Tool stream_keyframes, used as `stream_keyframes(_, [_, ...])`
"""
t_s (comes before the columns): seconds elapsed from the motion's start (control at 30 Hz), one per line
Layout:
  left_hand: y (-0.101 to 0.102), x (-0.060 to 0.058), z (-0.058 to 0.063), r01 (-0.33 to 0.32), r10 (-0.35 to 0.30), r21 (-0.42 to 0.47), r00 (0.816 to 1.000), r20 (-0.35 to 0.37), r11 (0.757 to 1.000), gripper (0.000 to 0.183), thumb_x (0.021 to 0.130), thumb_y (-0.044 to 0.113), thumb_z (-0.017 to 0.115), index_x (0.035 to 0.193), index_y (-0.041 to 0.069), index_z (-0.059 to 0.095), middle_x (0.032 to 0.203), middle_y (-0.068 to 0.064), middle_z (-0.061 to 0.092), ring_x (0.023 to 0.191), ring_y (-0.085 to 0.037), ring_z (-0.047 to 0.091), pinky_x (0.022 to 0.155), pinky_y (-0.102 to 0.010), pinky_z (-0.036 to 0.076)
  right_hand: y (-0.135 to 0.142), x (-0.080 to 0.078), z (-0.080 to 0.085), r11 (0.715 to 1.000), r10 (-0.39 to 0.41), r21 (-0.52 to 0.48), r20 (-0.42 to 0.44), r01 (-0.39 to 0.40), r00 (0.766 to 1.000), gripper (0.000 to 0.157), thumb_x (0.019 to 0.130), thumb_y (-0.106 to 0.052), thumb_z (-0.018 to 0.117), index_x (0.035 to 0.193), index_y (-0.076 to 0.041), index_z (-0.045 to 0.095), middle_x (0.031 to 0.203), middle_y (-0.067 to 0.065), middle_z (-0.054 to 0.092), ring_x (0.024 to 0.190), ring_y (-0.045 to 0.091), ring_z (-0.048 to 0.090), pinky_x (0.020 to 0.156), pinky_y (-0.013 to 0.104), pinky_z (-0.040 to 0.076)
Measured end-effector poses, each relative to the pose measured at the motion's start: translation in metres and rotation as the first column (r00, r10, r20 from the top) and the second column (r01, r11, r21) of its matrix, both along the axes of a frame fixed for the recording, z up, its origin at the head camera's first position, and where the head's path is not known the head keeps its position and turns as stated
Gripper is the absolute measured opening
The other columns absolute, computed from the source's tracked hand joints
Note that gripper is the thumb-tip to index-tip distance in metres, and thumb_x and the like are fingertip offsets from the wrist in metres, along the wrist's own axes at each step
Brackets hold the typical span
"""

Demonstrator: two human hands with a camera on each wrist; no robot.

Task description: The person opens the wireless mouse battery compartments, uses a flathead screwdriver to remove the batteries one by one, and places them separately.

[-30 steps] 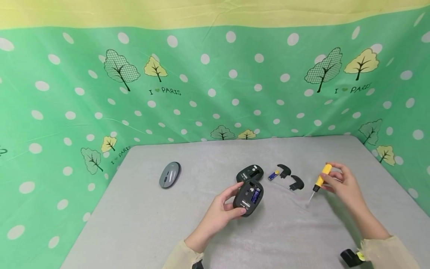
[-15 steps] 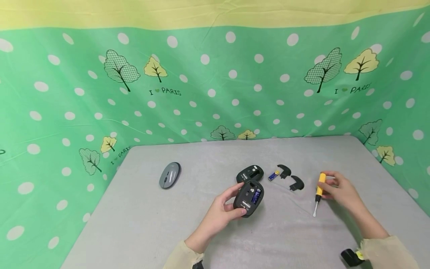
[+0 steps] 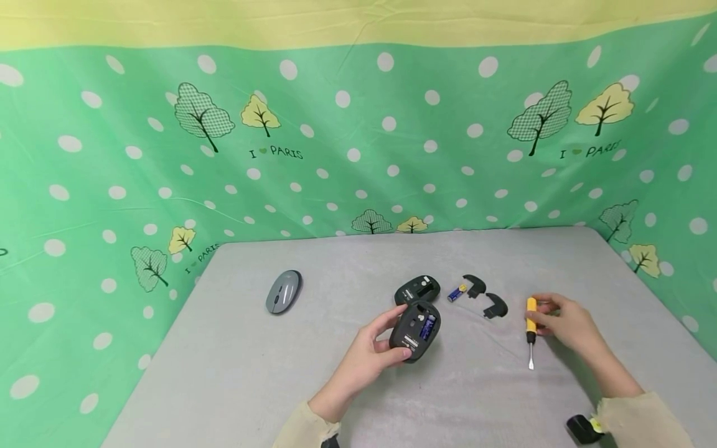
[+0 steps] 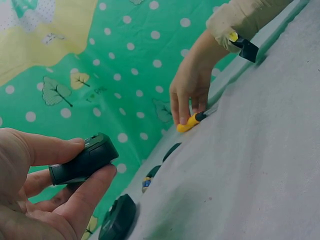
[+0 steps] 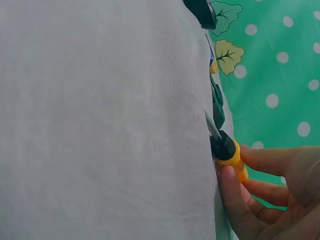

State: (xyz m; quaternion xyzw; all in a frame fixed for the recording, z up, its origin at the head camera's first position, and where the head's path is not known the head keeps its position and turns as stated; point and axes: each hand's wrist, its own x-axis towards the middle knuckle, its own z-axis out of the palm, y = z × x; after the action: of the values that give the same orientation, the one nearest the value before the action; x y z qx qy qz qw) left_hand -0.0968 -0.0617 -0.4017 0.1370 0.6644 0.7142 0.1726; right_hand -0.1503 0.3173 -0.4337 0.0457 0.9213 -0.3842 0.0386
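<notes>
My left hand [image 3: 364, 351] holds a black computer mouse [image 3: 416, 331] by its edges, underside up, with a blue battery [image 3: 428, 327] in its open compartment. In the left wrist view the fingers and thumb pinch that mouse [image 4: 85, 161] from both sides. At the right, my right hand [image 3: 567, 320] grips a screwdriver [image 3: 531, 333] by its yellow handle, the flat metal tip pointing toward the front of the table. The right wrist view shows thumb and fingers round the yellow handle [image 5: 240, 167]. The screwdriver lies on or close to the cloth.
Behind the held mouse lies a second black mouse [image 3: 417, 290], its compartment uncovered. To its right are a loose battery [image 3: 456, 292] and two black covers [image 3: 475, 286]. A grey mouse [image 3: 284, 291] sits at the left on the grey cloth [image 3: 235, 367]. A patterned curtain [image 3: 313, 205] stands behind.
My right hand has lowered the screwdriver toward the table, and its shaft has swung from pointing front-left to straight toward the front. The left hand and its mouse have stayed nearly still.
</notes>
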Motion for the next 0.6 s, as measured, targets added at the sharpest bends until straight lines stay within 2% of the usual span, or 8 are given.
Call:
stream_keyframes(0.13, [0.000,0.000,0.000,-0.003,0.003,-0.005,1.000,-0.002,1.000,0.071,0.086,-0.004,0.065,0.151,0.005,0.039,0.146,-0.029,0.042,0.109,-0.033,0.068,0.083,-0.033,0.063,-0.003,0.002,0.003,1.000,-0.011,0.021,-0.021,0.011,1.000,0.052,0.094,-0.014,0.066,0.133,0.014,0.047,0.103,0.026,0.060,0.070,0.012,0.065,0.057,0.023,0.059])
stream_keyframes(0.3, [0.001,0.000,0.000,-0.002,0.002,-0.005,1.000,-0.001,1.000,0.071,0.086,-0.004,0.065,0.151,0.005,0.039,0.146,-0.029,0.042,0.110,-0.034,0.068,0.083,-0.033,0.063,-0.011,0.007,0.011,1.000,0.016,0.028,-0.066,-0.015,0.998,0.049,0.095,-0.018,0.067,0.131,0.011,0.052,0.104,0.024,0.063,0.080,0.017,0.067,0.059,0.024,0.060])
stream_keyframes(0.43, [0.001,0.000,0.000,0.001,-0.001,-0.005,1.000,0.001,1.000,0.071,0.086,-0.004,0.065,0.151,0.006,0.039,0.146,-0.029,0.042,0.110,-0.034,0.068,0.083,-0.033,0.063,-0.020,0.011,0.019,0.998,0.061,-0.019,-0.104,-0.063,0.993,0.044,0.096,-0.020,0.066,0.128,0.009,0.057,0.103,0.020,0.064,0.078,0.010,0.065,0.061,0.023,0.061])
stream_keyframes(0.6, [0.002,0.000,0.000,0.002,-0.002,-0.004,1.000,-0.001,1.000,0.070,0.086,-0.004,0.065,0.151,0.006,0.040,0.147,-0.029,0.042,0.109,-0.033,0.068,0.083,-0.033,0.063,-0.032,0.015,0.027,0.987,0.111,-0.093,-0.174,-0.128,0.979,0.038,0.095,-0.015,0.066,0.124,0.009,0.060,0.100,0.016,0.064,0.072,0.003,0.064,0.062,0.024,0.062])
